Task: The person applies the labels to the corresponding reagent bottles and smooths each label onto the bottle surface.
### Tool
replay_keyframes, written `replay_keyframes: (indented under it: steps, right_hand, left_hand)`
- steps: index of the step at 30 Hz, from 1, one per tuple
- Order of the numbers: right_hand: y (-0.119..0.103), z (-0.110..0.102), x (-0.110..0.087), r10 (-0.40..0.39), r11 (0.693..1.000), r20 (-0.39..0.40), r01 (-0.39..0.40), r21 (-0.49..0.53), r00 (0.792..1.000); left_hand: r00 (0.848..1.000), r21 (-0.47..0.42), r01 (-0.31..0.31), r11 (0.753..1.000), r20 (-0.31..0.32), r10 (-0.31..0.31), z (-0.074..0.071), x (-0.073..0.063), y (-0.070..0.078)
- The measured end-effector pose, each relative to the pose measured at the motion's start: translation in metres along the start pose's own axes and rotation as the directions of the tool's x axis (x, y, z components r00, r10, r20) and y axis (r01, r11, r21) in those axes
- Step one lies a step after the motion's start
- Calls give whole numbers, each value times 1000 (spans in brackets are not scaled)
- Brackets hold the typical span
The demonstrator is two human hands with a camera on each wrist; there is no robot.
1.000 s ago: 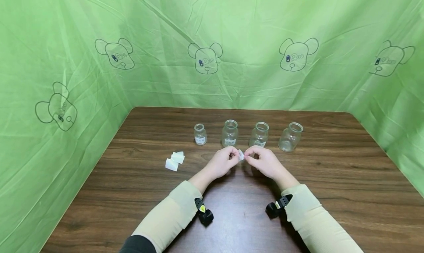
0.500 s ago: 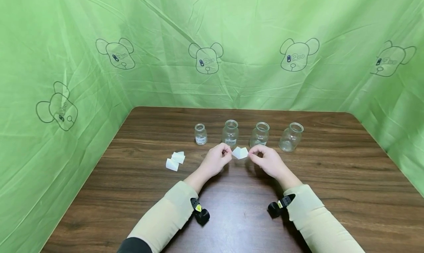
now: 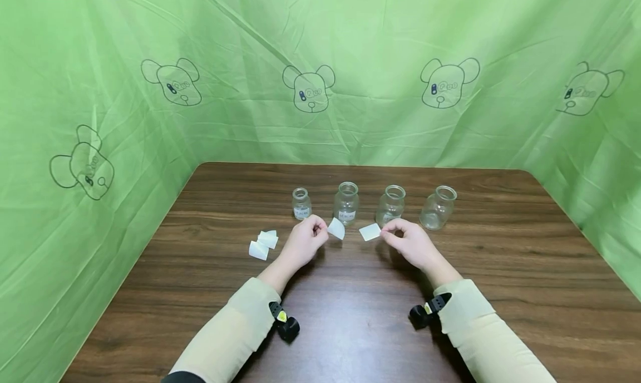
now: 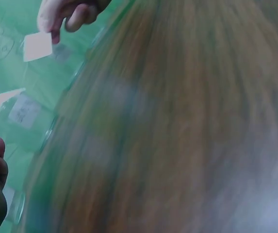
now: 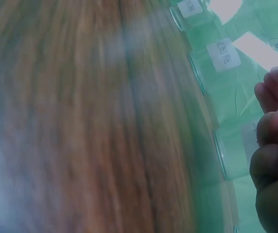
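My left hand [image 3: 302, 241] pinches a curled white backing paper [image 3: 336, 229] at its left edge, just above the table. Across a small gap, my right hand [image 3: 408, 242] holds a flat white label [image 3: 370, 232] by its right edge between thumb and fingertips. No print can be made out on either piece. Behind the hands stand a small glass jar [image 3: 300, 200] and a larger jar [image 3: 346, 198], both with printed labels on their fronts. Another labelled jar [image 3: 392, 203] is partly hidden by my right hand. The jar at the right end [image 3: 438, 209] shows no label.
Several white paper slips [image 3: 258, 250] lie overlapping on the brown wooden table [image 3: 340, 322], left of my left hand. A green cloth [image 3: 370, 132] with printed bear heads surrounds the table's back and sides.
From nearly touching over one small piece, my hands have drawn apart, the left moving furthest, to the left. The backing paper and the label are now separate, one in each hand.
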State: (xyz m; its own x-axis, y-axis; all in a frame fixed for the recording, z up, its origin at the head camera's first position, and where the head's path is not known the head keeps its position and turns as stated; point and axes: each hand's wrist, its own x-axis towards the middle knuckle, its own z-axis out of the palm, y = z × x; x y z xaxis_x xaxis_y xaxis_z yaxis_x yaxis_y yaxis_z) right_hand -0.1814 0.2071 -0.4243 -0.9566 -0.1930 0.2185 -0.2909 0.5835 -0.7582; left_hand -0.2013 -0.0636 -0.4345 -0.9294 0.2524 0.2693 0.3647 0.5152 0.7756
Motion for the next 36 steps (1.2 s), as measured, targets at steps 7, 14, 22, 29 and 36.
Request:
replay_keyframes:
  steps: [7, 14, 22, 29, 36]
  right_hand:
    - [5, -7, -3, 13, 1000, -2, -13, -17, 1000]
    - [9, -17, -8, 54, 998, -9, -54, -32, 998]
    - [15, -27, -13, 49, 997, -19, -50, -57, 999]
    - [17, -29, -13, 54, 997, -18, -55, -57, 998]
    - [19, -30, -14, 63, 996, -18, -64, -61, 998]
  left_hand:
    - [999, 11, 27, 1000, -35, -27, -21, 5, -5]
    - [993, 22, 58, 998, -104, -56, -45, 10, -12]
    - [983, 23, 131, 991, -131, -127, -69, 7, -30]
    - [971, 67, 168, 983, -182, -154, -83, 5, -46]
    - [956, 111, 252, 961, -185, -229, -91, 3, -60]
